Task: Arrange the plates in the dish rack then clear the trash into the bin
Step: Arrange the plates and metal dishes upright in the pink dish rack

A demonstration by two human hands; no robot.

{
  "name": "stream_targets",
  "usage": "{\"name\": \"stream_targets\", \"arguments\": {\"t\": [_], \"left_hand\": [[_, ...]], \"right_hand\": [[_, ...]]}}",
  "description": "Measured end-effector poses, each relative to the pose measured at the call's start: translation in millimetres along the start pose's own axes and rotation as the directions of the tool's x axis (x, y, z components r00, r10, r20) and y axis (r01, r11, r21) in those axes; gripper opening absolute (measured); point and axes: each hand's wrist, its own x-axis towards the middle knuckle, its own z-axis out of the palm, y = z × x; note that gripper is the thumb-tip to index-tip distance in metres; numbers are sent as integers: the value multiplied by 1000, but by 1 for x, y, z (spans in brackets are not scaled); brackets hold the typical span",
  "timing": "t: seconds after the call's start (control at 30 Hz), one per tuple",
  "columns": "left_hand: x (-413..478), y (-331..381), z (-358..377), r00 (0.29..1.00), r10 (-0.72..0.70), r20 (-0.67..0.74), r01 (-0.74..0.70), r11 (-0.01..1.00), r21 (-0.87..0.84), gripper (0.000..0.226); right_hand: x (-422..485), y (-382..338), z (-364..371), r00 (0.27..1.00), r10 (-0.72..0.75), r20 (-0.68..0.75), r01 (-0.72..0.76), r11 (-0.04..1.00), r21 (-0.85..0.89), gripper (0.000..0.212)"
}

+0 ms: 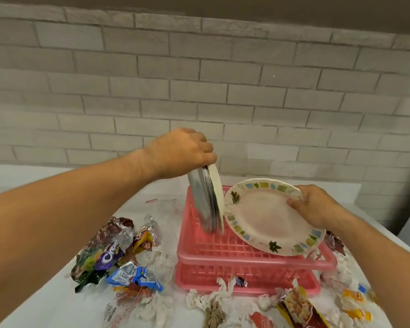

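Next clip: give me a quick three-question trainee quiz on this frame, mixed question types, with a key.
1. True or false: the left hand grips a stack of plates standing on edge in the pink dish rack.
2. Which hand holds the patterned plate? A) left B) right C) neither
3. Fill in: crumpled wrappers and tissues lie on the ____ around the rack.
Key: 1 true; 2 B, the right hand; 3 table.
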Motion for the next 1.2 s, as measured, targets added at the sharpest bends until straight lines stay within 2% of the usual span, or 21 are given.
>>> {"name": "stream_targets", "arguments": {"t": [0.13, 0.23, 0.33, 0.43, 0.53, 0.6, 0.67, 0.73, 0.8, 0.9, 0.97, 1.2], "left_hand": [[-4, 9, 25, 981, 172, 87, -178, 982, 70, 22], [-2, 24, 41, 975, 206, 77, -211, 976, 60, 26], [-1, 39, 55, 990, 119, 78, -122, 992, 23, 31], [-1, 48, 63, 981, -79, 175, 99, 989, -108, 42], [0, 49, 62, 924, -217, 313, 328, 872, -364, 48], [4, 43, 58, 901, -217, 375, 396, 763, -511, 50], [5, 32, 53, 874, -203, 442, 451, 679, -580, 48], [7, 24, 52, 850, -193, 490, 490, 631, -601, 47], [9, 20, 52, 840, -205, 502, 518, 579, -630, 46], [14, 25, 50, 825, -288, 487, 562, 518, -645, 41], [16, 31, 50, 808, -354, 470, 588, 531, -610, 42], [22, 60, 56, 788, -502, 357, 613, 586, -530, 29]], "right_hand": [[0, -3, 2, 1000, 0, -6, 0, 1000, -4, 15], [-2, -3, 4, 1000, 0, -20, 0, 1000, -2, 15], [-5, -1, 7, 999, 9, -39, -10, 1000, -14, 14], [-10, 1, 10, 997, 6, -72, -7, 1000, -17, 16], [-18, -3, 12, 997, -23, -70, 23, 1000, -4, 26], [-23, -6, 11, 998, -42, -37, 41, 999, -25, 27], [-26, -7, 6, 998, -56, -28, 55, 998, -29, 20], [-28, -6, -9, 993, -77, -92, 77, 997, -2, 14], [-29, -7, -26, 973, -85, -215, 92, 995, 22, 13], [-28, -9, -36, 917, -123, -380, 114, 992, -44, 23], [-30, -9, -29, 887, -147, -438, 105, 987, -118, 29], [-31, 7, 17, 871, -43, -489, -10, 995, -104, 31]]}}
